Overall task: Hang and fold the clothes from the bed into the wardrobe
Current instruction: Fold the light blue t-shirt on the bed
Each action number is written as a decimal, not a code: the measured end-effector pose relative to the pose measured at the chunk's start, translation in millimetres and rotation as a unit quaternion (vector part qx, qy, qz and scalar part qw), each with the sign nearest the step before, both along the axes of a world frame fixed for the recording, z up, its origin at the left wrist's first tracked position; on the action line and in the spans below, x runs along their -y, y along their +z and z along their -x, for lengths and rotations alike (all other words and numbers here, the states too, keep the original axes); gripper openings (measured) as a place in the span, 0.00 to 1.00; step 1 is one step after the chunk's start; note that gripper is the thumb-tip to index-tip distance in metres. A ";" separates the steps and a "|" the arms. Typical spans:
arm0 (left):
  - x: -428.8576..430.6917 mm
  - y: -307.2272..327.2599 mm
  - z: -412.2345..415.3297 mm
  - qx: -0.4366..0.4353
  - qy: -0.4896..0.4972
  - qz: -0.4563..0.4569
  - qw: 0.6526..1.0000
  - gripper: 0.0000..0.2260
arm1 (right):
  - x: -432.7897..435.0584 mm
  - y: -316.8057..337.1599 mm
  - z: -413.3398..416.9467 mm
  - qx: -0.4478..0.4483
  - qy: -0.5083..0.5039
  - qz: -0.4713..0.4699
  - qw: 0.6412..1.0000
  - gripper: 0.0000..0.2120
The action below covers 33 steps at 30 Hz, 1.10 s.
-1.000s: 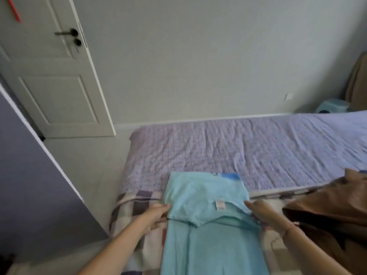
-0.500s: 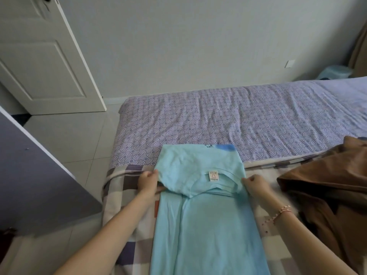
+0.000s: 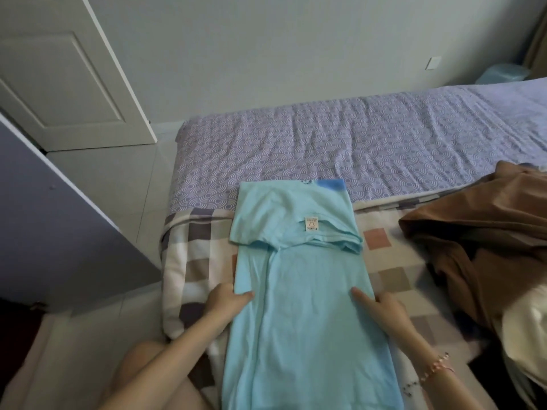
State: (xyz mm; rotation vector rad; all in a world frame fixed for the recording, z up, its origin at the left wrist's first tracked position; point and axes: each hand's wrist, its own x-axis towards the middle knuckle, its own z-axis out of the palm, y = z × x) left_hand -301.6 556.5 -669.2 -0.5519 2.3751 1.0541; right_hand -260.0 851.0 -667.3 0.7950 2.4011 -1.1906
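A light blue T-shirt [image 3: 305, 291] lies lengthwise on the bed, sleeves folded in and its collar end folded over, with the neck label facing up. My left hand [image 3: 226, 300] pinches the shirt's left edge at mid-length, thumb on top. At the same height, my right hand [image 3: 383, 306] pinches the right edge, thumb lying on the cloth. A crumpled brown garment [image 3: 488, 232] sits on the bed to the right, apart from the shirt.
The bed has a purple patterned sheet [image 3: 355, 143] and a checkered blanket [image 3: 192, 253] under the shirt. A grey wardrobe door [image 3: 44, 217] stands open at left, a white room door [image 3: 59, 84] behind it. Cream cloth [image 3: 527, 335] lies at lower right.
Both hands have slid down from the folded collar end to the shirt's side edges at mid-length. The view has tilted downward.
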 end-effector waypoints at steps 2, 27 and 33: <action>4.1 10.4 -25.7 0.055 0.027 -0.081 0.995 0.12 | -3.7 8.5 -23.6 0.017 0.006 0.120 0.993 0.14; -19.6 1.3 4.1 -0.179 0.163 -0.023 0.970 0.13 | 21.6 -8.3 26.0 -0.096 -0.134 -0.017 0.986 0.15; -13.7 5.5 1.9 -0.303 0.135 0.012 0.943 0.06 | 15.2 -10.0 15.4 -0.239 -0.125 -0.037 0.962 0.08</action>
